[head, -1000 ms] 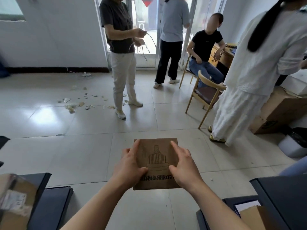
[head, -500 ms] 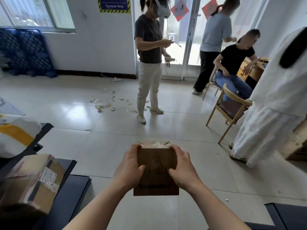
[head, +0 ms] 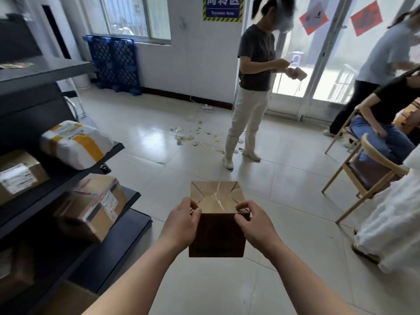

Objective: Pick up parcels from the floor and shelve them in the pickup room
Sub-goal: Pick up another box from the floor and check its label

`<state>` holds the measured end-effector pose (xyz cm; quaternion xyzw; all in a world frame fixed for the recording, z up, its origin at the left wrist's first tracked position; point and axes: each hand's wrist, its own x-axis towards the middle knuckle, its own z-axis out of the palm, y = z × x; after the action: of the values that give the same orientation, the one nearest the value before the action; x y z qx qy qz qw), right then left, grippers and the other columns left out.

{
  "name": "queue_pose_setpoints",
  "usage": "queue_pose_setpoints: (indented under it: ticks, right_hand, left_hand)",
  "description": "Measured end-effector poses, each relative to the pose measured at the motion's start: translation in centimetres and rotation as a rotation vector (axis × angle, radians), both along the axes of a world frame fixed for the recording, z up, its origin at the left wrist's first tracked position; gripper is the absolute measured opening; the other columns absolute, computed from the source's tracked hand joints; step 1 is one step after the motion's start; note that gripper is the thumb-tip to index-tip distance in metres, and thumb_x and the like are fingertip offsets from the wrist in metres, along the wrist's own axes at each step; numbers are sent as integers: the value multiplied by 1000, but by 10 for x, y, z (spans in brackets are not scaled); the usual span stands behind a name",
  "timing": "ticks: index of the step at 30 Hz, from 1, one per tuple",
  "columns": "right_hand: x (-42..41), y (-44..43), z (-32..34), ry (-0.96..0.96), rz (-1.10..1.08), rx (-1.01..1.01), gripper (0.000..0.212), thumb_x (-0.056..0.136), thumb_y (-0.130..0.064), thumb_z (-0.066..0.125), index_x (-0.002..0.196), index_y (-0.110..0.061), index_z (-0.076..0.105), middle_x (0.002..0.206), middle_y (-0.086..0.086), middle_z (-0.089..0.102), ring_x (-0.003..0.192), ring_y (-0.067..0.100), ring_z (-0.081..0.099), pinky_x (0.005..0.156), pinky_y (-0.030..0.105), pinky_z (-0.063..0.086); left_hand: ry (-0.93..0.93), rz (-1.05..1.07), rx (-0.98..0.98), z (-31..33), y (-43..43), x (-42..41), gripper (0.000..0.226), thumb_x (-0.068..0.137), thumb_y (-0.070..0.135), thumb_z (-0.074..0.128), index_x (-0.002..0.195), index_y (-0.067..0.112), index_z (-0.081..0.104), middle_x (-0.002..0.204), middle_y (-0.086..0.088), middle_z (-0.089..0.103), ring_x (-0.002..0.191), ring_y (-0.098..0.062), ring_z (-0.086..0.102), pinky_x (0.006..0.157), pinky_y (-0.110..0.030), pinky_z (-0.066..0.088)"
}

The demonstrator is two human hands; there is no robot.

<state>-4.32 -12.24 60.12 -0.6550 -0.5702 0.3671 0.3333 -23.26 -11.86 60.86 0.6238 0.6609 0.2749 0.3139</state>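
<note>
Since half a second ago the view has swung left, bringing the dark metal shelf unit (head: 68,192) into sight, and the small brown cardboard box (head: 217,221) has tipped so its taped top flaps face up. The left hand (head: 180,221) and right hand (head: 254,223) are both closed on the box's upper corners, fingers curled over the top edge, carrying it in the air above the pale tiled floor (head: 284,178). The shelves at left already hold a white and yellow wrapped parcel (head: 75,144) and a taped brown carton (head: 91,205). To shelve it well, the person should probably keep both grips firm, turn toward a free stretch of shelf, and set the box down flat, clear of the neighbouring parcels.
</note>
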Motion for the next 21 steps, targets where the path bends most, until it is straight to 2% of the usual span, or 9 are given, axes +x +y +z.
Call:
queue_pose_setpoints:
  ticks: [6,8,10,12,13,17,21]
  right_hand:
    - [-15,-9,-2,12,42,35,14,91,-21,54,94,-12,64,89,5,65,80,14,58,65,21,43]
    - [-18,-12,-4,-5,67,42,15,91,-20,53,94,-11,65,90,3,64,79,10,56,64,15,41]
    - [-22,-14,-7,-13,87,48,14,90,-17,53,95,-12,65,95,4,64,82,10,56,63,14,42]
    - [-26,-18,-11,11,113,18,16,89,-16,54,101,-15,64,105,5,62,91,12,58,69,19,45]
    - [-28,-20,-13,26,135,-6,21,88,-15,54,108,-16,62,111,4,60,97,12,58,77,21,46]
    - [-37,-28,-10,-14,257,-39,44,84,-10,52,127,-22,55,126,0,54,118,15,51,102,33,43]
    - [-47,-34,-5,-11,366,-46,58,80,3,48,132,-21,53,123,-3,53,115,13,49,103,31,42]
  left_hand:
    - [12,177,35,-9,-28,-12,11,94,32,50,94,21,53,102,-6,58,88,-17,54,71,-29,40]
    - [-4,218,25,-11,-38,-13,14,94,32,51,104,22,52,109,-7,56,91,-17,54,77,-32,45]
    - [-30,245,0,-12,-47,-16,32,94,30,51,124,22,45,121,-7,52,96,-16,52,84,-33,47]
    - [-35,273,-41,-12,-58,-19,50,94,29,49,140,22,32,132,-9,44,105,-19,49,88,-31,42]
    - [-37,286,-68,-12,-63,-21,54,94,28,48,143,22,28,135,-10,40,107,-21,50,88,-31,41]
    - [-48,286,-105,-12,-82,-27,42,94,23,46,134,24,35,123,-6,39,91,-19,55,89,-37,50]
    - [17,249,-144,-13,-99,-35,68,94,24,48,150,32,11,142,-6,35,103,-16,54,88,-30,45]
